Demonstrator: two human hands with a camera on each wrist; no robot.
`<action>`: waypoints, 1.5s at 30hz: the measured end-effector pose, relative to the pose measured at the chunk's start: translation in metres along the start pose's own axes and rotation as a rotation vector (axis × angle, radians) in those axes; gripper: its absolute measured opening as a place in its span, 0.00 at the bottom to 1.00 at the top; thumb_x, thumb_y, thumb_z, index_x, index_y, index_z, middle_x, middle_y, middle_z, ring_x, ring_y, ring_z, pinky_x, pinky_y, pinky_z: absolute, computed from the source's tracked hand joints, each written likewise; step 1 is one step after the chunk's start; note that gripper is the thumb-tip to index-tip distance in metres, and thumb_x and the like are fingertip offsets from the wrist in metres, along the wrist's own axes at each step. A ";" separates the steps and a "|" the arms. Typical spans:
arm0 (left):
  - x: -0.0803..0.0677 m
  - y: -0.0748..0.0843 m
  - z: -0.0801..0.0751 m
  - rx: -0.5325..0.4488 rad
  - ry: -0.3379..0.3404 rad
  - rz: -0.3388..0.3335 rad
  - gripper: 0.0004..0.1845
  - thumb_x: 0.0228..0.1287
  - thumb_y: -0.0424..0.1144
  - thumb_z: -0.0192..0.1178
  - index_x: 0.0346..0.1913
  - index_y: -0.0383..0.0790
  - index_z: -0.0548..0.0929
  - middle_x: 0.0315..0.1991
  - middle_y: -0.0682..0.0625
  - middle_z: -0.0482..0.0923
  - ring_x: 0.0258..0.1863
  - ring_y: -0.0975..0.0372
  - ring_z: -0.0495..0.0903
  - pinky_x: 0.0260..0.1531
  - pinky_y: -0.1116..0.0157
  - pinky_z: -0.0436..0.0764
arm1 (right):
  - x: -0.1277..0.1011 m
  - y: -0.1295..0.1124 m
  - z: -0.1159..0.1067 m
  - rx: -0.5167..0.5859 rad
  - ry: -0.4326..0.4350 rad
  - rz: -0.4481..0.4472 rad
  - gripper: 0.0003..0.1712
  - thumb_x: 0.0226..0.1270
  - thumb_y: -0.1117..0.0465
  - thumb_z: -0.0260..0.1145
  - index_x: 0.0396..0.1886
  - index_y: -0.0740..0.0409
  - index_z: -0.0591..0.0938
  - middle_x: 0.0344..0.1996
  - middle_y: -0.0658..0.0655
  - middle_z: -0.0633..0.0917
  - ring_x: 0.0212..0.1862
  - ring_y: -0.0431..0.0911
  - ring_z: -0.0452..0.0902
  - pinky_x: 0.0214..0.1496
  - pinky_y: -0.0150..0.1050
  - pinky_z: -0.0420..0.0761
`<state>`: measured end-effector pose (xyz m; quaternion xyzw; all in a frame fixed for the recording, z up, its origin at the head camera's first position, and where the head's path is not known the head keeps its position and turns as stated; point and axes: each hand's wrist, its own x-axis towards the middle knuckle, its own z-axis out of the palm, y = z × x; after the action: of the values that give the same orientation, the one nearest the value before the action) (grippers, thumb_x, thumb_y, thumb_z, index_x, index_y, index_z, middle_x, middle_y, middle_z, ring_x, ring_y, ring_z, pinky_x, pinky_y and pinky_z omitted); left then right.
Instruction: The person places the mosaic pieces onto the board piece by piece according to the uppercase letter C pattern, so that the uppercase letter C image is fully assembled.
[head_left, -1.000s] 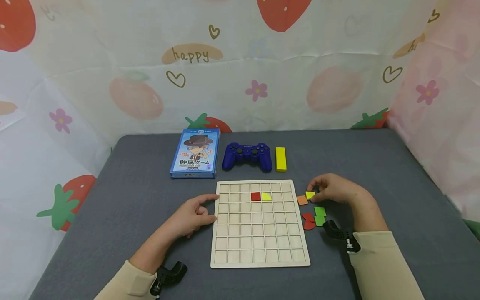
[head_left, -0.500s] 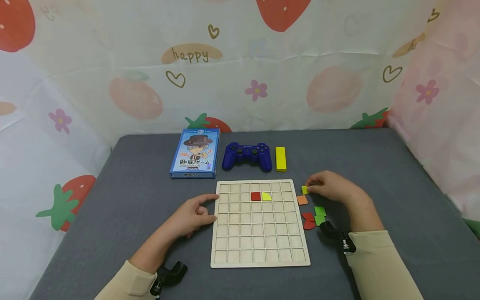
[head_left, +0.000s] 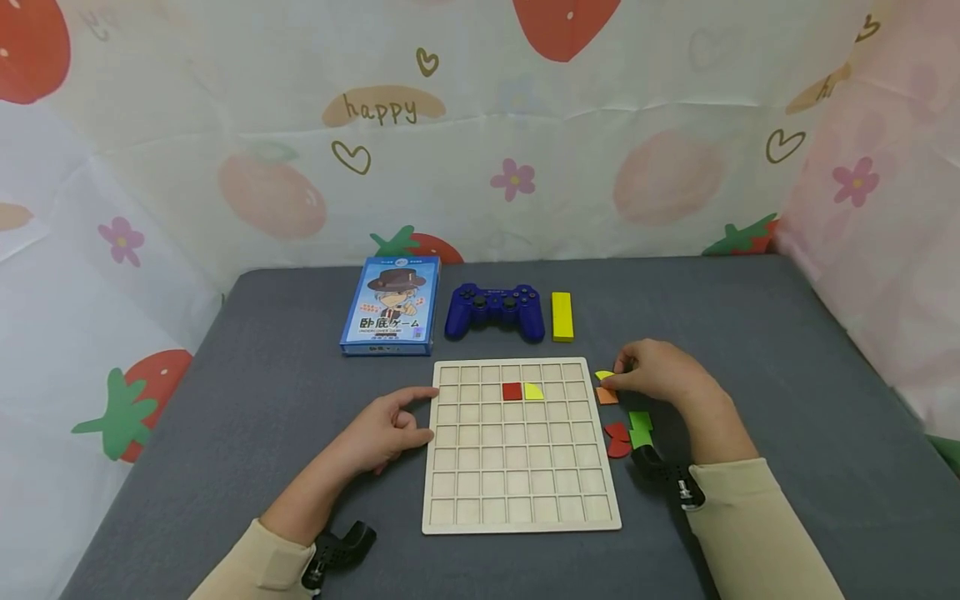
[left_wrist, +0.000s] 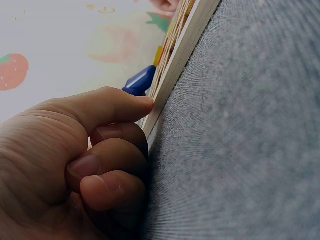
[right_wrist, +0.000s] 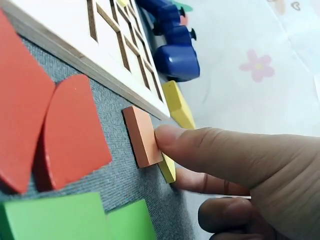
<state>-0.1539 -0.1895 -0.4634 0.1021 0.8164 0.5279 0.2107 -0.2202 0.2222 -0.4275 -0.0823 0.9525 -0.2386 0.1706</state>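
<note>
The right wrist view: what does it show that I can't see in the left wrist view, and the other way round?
Only the right wrist view shows two red pieces, two green pieces, an orange piece and a small yellow piece at the right hand's fingertips.

Only the left wrist view shows the left hand, touching the edge of the board.

Both show parts of the board, the blue controller and the grey tabletop.

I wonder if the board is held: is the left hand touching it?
Touching: the left wrist view shows the left hand, one fingertip against the side of the board.
</note>
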 end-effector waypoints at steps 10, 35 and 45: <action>0.001 -0.001 -0.001 -0.007 0.003 -0.010 0.34 0.68 0.34 0.67 0.75 0.41 0.68 0.16 0.53 0.69 0.07 0.64 0.58 0.08 0.66 0.62 | 0.004 -0.002 0.000 -0.013 0.035 -0.050 0.12 0.67 0.56 0.70 0.44 0.59 0.86 0.28 0.54 0.80 0.30 0.48 0.71 0.32 0.43 0.70; 0.000 0.000 -0.001 -0.012 -0.010 0.010 0.35 0.68 0.35 0.67 0.75 0.37 0.67 0.16 0.53 0.69 0.07 0.64 0.57 0.08 0.65 0.61 | 0.007 0.004 0.005 -0.043 0.100 -0.041 0.22 0.66 0.51 0.74 0.53 0.59 0.84 0.28 0.54 0.78 0.30 0.48 0.71 0.32 0.43 0.70; 0.000 -0.001 -0.001 -0.002 -0.010 0.016 0.35 0.68 0.35 0.68 0.75 0.38 0.68 0.16 0.53 0.68 0.06 0.64 0.58 0.08 0.65 0.62 | -0.001 -0.004 -0.001 -0.051 0.219 -0.099 0.22 0.70 0.52 0.71 0.56 0.60 0.83 0.29 0.55 0.78 0.26 0.48 0.70 0.29 0.44 0.70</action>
<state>-0.1544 -0.1907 -0.4639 0.1111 0.8139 0.5300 0.2104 -0.2196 0.2190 -0.4241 -0.1070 0.9659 -0.2302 0.0514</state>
